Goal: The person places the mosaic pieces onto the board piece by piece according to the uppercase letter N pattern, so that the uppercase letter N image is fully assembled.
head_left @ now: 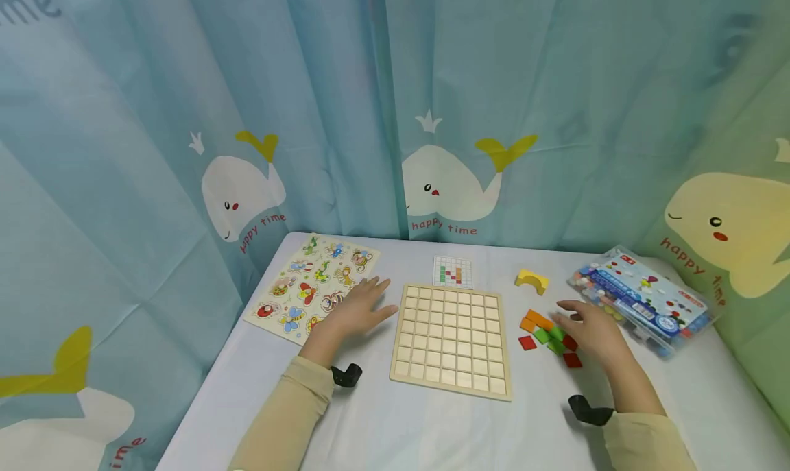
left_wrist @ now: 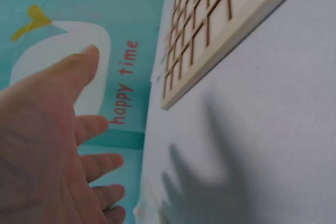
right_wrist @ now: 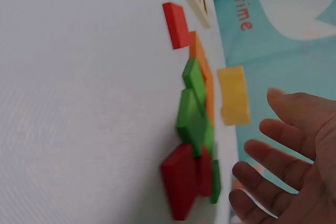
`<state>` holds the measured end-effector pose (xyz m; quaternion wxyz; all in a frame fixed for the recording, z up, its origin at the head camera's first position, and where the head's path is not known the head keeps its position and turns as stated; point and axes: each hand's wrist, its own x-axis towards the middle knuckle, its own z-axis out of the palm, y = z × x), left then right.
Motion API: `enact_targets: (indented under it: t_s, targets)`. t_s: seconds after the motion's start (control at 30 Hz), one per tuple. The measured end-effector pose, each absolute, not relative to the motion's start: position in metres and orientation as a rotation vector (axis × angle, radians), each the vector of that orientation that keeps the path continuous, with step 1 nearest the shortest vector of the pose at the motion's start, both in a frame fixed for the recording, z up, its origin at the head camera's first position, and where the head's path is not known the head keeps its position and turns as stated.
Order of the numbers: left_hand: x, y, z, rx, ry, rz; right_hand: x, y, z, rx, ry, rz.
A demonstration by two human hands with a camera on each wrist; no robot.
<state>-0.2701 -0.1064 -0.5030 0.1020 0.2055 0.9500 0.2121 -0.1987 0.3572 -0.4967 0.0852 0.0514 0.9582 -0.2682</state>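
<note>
In the head view a wooden grid board (head_left: 450,341) lies flat on the table with bare cells. My left hand (head_left: 354,310) hovers just left of it, fingers spread and holding nothing; the left wrist view shows the same hand (left_wrist: 52,140) with its shadow on the cloth. On the right, a loose cluster of red, orange and green tiles (head_left: 557,334) lies beside the board. My right hand (head_left: 589,330) is over the cluster's right edge, its fingers loosely bent. The right wrist view shows that hand (right_wrist: 299,156) empty, beside a red tile (right_wrist: 179,179) and green tiles (right_wrist: 191,119).
A pattern card (head_left: 452,272) with coloured squares lies behind the board. Right of it stands a yellow arch block (head_left: 532,280). A clear plastic case (head_left: 644,299) sits at the back right, and an insect picture board (head_left: 311,286) at the left. A curtain (head_left: 345,114) hangs behind.
</note>
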Motion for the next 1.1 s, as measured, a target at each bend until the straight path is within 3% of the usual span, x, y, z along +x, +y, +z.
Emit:
enact_targets:
  t_s: [0.43, 1.1]
  targets:
    - [-0.275, -0.095, -0.53, 0.639, 2.78, 0.634, -0.206, 0.363, -0.519, 0.165, 2.783, -0.884]
    - [-0.27, -0.095, -0.555, 0.758, 2.907, 0.503, -0.213, 0.371, -0.517, 0.194, 2.831, -0.818]
